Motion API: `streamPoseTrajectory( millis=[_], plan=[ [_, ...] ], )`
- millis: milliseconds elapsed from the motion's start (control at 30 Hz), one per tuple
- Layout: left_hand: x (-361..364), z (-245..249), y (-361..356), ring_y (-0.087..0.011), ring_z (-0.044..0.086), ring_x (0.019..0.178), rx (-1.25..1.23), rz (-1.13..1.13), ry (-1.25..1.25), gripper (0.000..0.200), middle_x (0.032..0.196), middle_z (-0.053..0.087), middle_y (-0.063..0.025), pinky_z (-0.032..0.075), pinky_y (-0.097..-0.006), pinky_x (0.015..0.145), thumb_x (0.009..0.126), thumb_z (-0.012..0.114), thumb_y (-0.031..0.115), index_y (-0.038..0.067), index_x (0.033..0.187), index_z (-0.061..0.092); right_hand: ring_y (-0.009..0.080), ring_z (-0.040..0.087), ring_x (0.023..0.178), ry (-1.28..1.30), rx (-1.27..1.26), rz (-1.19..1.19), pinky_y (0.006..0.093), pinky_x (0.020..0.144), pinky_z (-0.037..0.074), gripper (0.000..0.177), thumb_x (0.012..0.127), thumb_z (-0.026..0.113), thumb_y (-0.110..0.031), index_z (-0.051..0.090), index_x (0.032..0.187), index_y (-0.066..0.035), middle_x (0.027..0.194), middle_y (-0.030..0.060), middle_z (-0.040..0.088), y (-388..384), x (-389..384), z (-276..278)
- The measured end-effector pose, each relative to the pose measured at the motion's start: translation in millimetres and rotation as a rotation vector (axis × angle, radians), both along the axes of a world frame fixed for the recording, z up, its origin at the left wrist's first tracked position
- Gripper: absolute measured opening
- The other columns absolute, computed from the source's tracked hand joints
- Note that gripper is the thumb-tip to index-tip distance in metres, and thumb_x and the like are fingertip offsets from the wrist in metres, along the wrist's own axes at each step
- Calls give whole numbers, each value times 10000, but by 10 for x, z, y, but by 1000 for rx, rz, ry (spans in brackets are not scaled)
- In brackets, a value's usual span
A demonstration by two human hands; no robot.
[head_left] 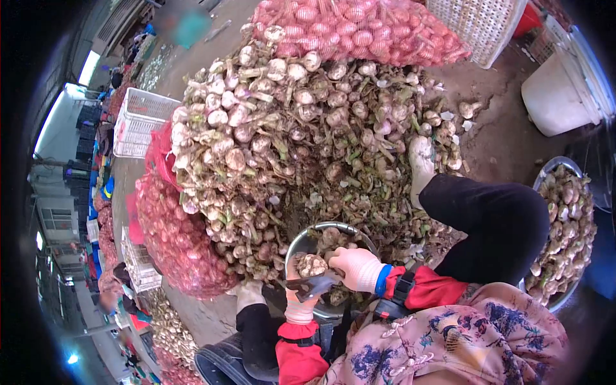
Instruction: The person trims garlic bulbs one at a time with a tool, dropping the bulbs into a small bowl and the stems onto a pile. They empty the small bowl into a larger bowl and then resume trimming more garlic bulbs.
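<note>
My left hand (pixel 299 309), in a pale glove, is closed round a garlic bulb (pixel 311 265) above the left side of a metal bowl (pixel 297 246). Across the front of that hand lies a dark metal cutting tool (pixel 309 285), its near end against my right hand (pixel 359 268). The right hand, also gloved, has curled fingers beside the bulb; its grip on the tool is partly hidden. More bulbs lie in the bowl. Beyond it rises a large heap of garlic (pixel 301 122) with stems and loose skins.
Red net sacks of garlic stand at the left (pixel 176 237) and top (pixel 359 32). A full basin (pixel 561 237) is on the right, below a white bucket (pixel 558 93). Baskets include a white crate (pixel 142 122). My feet flank the heap's near edge. People appear far left.
</note>
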State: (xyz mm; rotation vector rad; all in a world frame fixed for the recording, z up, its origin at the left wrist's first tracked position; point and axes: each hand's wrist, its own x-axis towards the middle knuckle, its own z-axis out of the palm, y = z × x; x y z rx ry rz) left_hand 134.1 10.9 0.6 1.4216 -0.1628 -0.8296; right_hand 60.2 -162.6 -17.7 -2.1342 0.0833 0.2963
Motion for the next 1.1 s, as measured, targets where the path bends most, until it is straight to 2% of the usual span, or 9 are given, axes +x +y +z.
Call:
streamPoseTrajectory(
  millis=[67,100,200,267,333,467,667,867,1100],
  plan=[
    [-78,-25,83,-247,588,1028,153,-75,-238,742,1166,550,-121,523,-390,873,706,746,8,79,1313,326,355,604,887,4,-38,38,441,736,500,246,677,624,-110,608,920,-80,974,143,577,8,-31,29],
    [-183,-13,70,-255,585,1035,-95,226,203,765,1177,543,-124,521,-402,873,680,759,2,99,1311,337,354,604,889,13,-57,37,439,740,501,243,677,626,-111,607,918,-77,969,148,579,6,-44,30],
    [-272,-125,125,-307,548,1107,-114,75,-71,603,1196,537,-161,497,-495,910,773,661,-1,87,1295,373,355,607,874,-46,-111,29,435,730,504,220,684,634,-119,611,899,-78,938,154,582,48,-81,-134],
    [-282,-126,127,-278,561,1061,-131,297,328,681,1175,533,-132,493,-442,905,689,706,-2,91,1280,382,347,621,855,-117,-118,1,432,741,508,223,689,630,-110,622,905,-54,919,170,615,60,-91,-171],
    [-454,25,85,-240,574,1017,554,46,-653,798,1141,539,-97,497,-350,850,546,811,79,89,1231,402,344,634,850,105,32,-121,427,762,507,268,699,610,-94,632,957,-24,905,192,646,-173,-108,-364],
    [-594,447,-89,-185,573,935,90,309,-447,817,1064,552,-69,494,-302,805,558,824,83,75,1257,400,346,633,815,199,68,-942,395,709,496,219,705,673,-163,657,881,-35,852,199,655,-469,-158,-1339],
    [-175,222,-22,-205,556,956,-33,568,-130,487,1068,558,-69,457,-364,860,838,664,259,47,1218,445,335,593,841,-128,225,-433,389,750,493,155,743,606,-113,634,892,-83,883,142,591,-46,-75,-311],
    [-224,185,-391,-253,539,1088,-640,517,255,459,1164,578,-83,453,-418,905,822,670,294,94,1207,518,336,587,891,-185,308,-413,384,765,492,185,772,627,-161,618,941,-88,936,121,581,177,-11,-87],
    [-260,467,-565,-203,562,1072,-691,623,220,514,1143,614,-52,486,-374,903,776,690,306,81,1214,541,271,639,845,347,463,-733,342,762,492,323,723,670,-191,634,1006,-39,916,144,667,87,-84,-1580]
  ],
)
